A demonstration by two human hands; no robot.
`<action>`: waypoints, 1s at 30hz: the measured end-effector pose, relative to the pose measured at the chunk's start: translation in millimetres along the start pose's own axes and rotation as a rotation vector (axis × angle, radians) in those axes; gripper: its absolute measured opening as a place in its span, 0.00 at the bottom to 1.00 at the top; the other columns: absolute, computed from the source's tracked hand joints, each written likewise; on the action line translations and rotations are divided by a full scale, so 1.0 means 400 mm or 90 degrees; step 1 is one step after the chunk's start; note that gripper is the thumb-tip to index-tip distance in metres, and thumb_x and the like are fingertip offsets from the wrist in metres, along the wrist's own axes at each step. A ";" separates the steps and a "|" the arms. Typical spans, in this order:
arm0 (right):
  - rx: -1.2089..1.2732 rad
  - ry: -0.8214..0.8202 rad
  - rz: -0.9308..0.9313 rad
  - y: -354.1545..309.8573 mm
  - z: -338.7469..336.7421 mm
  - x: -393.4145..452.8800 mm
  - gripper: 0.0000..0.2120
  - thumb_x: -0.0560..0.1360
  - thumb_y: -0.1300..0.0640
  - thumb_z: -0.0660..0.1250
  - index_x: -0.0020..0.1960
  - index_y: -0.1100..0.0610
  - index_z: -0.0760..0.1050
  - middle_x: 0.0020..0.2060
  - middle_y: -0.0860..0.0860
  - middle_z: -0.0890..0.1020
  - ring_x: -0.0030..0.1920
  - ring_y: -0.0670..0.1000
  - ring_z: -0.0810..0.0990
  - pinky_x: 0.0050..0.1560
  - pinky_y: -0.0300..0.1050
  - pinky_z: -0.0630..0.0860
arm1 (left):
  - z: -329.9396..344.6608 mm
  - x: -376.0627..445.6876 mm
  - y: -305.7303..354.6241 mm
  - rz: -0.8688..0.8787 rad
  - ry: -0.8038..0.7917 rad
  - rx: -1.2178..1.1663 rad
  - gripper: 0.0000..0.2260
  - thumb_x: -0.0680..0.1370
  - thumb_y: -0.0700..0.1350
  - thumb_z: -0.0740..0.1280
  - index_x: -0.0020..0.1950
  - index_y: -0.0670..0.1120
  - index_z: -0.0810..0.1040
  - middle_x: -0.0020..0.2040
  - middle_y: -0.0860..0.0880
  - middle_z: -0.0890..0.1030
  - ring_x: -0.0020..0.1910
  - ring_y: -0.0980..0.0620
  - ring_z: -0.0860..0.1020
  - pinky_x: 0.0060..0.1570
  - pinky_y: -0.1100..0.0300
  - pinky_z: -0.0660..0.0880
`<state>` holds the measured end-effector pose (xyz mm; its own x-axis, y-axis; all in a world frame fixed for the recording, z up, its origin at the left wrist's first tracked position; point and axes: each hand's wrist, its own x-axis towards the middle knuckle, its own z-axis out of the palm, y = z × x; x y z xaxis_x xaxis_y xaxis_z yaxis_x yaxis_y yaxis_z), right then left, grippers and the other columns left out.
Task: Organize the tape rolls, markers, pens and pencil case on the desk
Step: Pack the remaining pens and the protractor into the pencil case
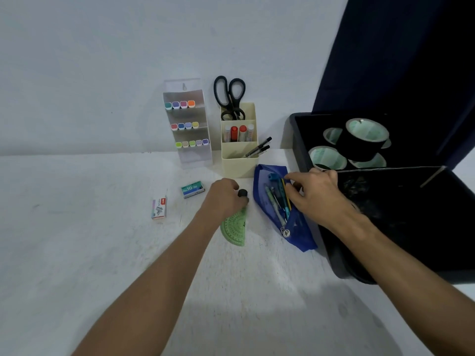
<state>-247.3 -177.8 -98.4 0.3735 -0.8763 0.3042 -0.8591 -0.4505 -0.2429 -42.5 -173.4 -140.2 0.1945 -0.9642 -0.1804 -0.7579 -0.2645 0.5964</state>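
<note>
A blue pencil case [270, 181] lies unzipped on the white desk [102, 227], with several pens showing inside. My right hand [316, 196] rests on its right edge, fingers curled at the opening. My left hand [223, 199] grips a small black object [242, 193] just left of the case, above a green protractor [235, 227]. Several black tape rolls [362, 142] sit in a dark bin [298, 140] at the right. Coloured markers [185, 124] fill a clear rack. A cream organizer [239, 163] holds markers, black pens [258, 149] and scissors [230, 98].
Two small staple boxes [192, 189] [158, 208] lie left of my left hand. A dark blue cloth [411, 60] hangs behind the bin at the right. A white wall stands behind the desk.
</note>
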 end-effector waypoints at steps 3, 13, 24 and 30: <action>0.012 -0.006 0.005 -0.002 -0.004 0.000 0.11 0.78 0.52 0.59 0.53 0.52 0.79 0.33 0.46 0.76 0.43 0.49 0.69 0.48 0.43 0.53 | 0.017 0.001 0.011 0.024 0.030 0.040 0.10 0.75 0.48 0.68 0.41 0.40 0.79 0.42 0.42 0.81 0.41 0.45 0.78 0.43 0.55 0.76; 0.014 -0.014 0.003 -0.005 -0.009 0.001 0.12 0.79 0.53 0.59 0.56 0.53 0.78 0.33 0.47 0.74 0.44 0.50 0.70 0.50 0.44 0.55 | -0.018 -0.018 0.070 0.120 0.014 -0.045 0.06 0.73 0.44 0.68 0.46 0.44 0.82 0.29 0.52 0.74 0.30 0.56 0.71 0.27 0.70 0.64; -0.018 -0.025 -0.008 -0.006 -0.015 -0.001 0.11 0.79 0.53 0.58 0.54 0.53 0.78 0.36 0.49 0.79 0.47 0.54 0.75 0.53 0.48 0.59 | -0.020 -0.074 0.148 0.174 -0.316 -0.099 0.15 0.70 0.42 0.73 0.55 0.44 0.80 0.45 0.44 0.84 0.38 0.51 0.79 0.37 0.60 0.75; -0.015 -0.021 -0.013 -0.003 -0.014 -0.004 0.11 0.79 0.53 0.58 0.51 0.54 0.79 0.32 0.47 0.75 0.45 0.52 0.74 0.53 0.48 0.61 | -0.033 -0.076 0.121 0.110 -0.278 -0.195 0.13 0.73 0.39 0.70 0.57 0.45 0.80 0.45 0.41 0.83 0.35 0.52 0.74 0.27 0.65 0.68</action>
<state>-248.9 -175.0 -93.4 0.4020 -0.8722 0.2788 -0.8590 -0.4646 -0.2150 -76.9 -157.1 -95.2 -0.2419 -0.9133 -0.3275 -0.5273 -0.1596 0.8346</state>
